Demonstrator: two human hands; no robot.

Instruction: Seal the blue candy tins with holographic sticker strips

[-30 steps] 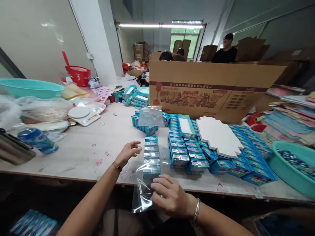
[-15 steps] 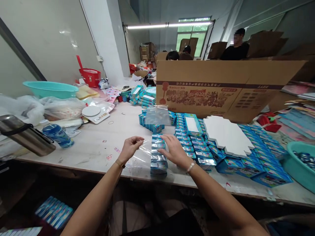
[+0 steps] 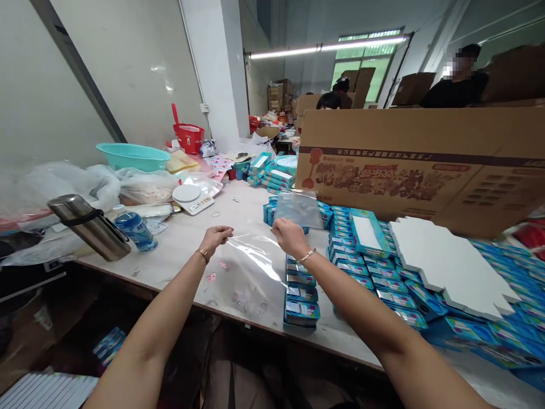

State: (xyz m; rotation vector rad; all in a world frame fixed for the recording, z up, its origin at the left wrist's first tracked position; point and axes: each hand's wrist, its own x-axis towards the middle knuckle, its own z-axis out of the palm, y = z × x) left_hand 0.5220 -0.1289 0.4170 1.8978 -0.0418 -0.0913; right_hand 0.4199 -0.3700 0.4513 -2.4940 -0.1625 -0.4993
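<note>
A clear plastic bag [image 3: 255, 258] is stretched between my two hands over the table. My left hand [image 3: 216, 238] is closed, pinching its far left corner. At the other upper corner my right hand [image 3: 290, 236] is closed on the plastic too. Just below my right wrist stands a row of small blue boxes [image 3: 301, 292], partly hidden by that hand. A stack of flat clear bags [image 3: 298, 207] lies on more blue boxes beyond my right hand.
Many blue boxes [image 3: 357, 264] fill the right side, with white card pieces [image 3: 447, 264] on top. A large cardboard carton [image 3: 404, 165] stands behind them. To the left are a steel flask [image 3: 89, 227], water bottle [image 3: 137, 230], white scale [image 3: 193, 199] and turquoise basin [image 3: 131, 156]. People are behind the carton.
My right hand has left the tops of the box row and now grips the plastic. The bag is spread wider. The view has turned right.
</note>
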